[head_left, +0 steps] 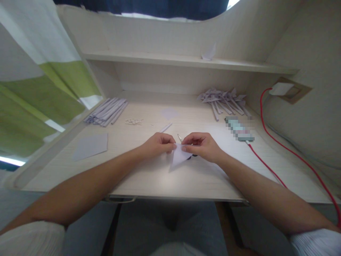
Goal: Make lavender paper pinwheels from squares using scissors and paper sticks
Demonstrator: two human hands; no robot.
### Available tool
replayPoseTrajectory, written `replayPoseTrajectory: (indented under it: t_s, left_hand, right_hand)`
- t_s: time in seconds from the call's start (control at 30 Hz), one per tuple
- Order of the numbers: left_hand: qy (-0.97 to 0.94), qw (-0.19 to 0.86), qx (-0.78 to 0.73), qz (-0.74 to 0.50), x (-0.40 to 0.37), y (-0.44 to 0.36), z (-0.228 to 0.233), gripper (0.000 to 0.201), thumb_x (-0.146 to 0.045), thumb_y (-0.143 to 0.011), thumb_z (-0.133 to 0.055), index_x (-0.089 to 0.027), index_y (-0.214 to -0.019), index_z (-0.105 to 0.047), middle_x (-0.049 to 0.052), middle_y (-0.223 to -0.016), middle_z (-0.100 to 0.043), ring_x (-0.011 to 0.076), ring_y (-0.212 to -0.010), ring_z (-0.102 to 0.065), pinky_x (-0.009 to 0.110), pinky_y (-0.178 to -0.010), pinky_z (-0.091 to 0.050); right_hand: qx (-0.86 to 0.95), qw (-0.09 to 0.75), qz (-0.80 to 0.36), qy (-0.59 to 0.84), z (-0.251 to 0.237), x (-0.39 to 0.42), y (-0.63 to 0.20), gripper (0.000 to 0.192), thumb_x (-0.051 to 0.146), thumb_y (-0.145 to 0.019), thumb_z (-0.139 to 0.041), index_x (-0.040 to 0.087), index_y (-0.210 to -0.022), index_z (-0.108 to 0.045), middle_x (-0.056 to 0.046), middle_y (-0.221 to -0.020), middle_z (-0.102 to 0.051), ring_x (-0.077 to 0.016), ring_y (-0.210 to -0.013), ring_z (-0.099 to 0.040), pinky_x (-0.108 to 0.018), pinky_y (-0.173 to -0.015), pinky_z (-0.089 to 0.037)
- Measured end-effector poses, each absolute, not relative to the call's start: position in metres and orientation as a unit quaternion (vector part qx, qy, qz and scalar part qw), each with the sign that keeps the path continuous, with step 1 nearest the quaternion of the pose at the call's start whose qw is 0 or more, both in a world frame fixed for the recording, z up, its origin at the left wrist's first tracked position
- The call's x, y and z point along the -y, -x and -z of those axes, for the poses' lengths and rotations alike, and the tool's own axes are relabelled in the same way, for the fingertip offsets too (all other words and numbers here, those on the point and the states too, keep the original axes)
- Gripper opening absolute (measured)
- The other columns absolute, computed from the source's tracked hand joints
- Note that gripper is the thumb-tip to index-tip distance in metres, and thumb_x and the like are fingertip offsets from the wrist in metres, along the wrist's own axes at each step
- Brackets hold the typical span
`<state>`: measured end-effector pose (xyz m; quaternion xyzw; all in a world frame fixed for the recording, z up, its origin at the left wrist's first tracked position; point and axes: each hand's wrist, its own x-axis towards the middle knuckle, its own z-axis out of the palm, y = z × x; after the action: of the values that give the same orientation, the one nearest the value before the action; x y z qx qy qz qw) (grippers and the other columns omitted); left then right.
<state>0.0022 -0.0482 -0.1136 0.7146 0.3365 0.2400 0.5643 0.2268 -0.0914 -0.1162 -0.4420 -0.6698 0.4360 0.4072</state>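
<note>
paper (178,156) at six o'clock from the pale square (169,113) sits pinched between thumb and fingers of left hand (160,145) and right hand (203,145), and could crease crooked or tear if the two pull unevenly.

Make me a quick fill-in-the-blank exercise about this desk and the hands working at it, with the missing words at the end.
1. The left hand and right hand both hold one piece of white ____.
2. The cable plugged into the phone is ____ in colour.
3. The large flat sheet lies on the person's ____ side.

Missing words: paper; red; left.
</note>
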Motion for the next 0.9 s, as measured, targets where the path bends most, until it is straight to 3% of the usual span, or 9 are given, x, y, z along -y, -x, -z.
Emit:
replayPoseTrajectory:
  t_s: [0.4,0.9]
  left_hand:
    - [-0.71,0.567,-0.331,-0.254,0.0504,-0.002,0.1189,0.016,-0.026,-0.082,-0.065,-0.014,-0.072,-0.064,-0.003,-0.057,-0.056,0.0077,-0.05,-0.049,0.02,-0.047,-0.034]
    - [-0.749,0.517,-0.332,-0.248,0.0469,-0.0023,0.1234,0.017,-0.027,-0.082,-0.063,-0.014,-0.071,-0.065,-0.002,-0.06,-0.058,0.0093,-0.055,-0.05,0.022,-0.053,-0.035]
  right_hand:
    - [0.62,0.384,-0.535,0.427,0.1178,0.0875,-0.2258,0.02,0.029,-0.071,-0.081,0.017,-0.083,-0.07,0.001,-0.065,-0.063,-0.0099,-0.056,-0.052,-0.023,-0.051,-0.038]
    - [0.667,0.388,-0.451,0.448,0.1199,0.0914,-0.2235,0.013,0.028,-0.075,-0.075,0.017,-0.082,-0.071,-0.002,-0.075,-0.067,-0.0121,-0.063,-0.055,-0.025,-0.057,-0.042]
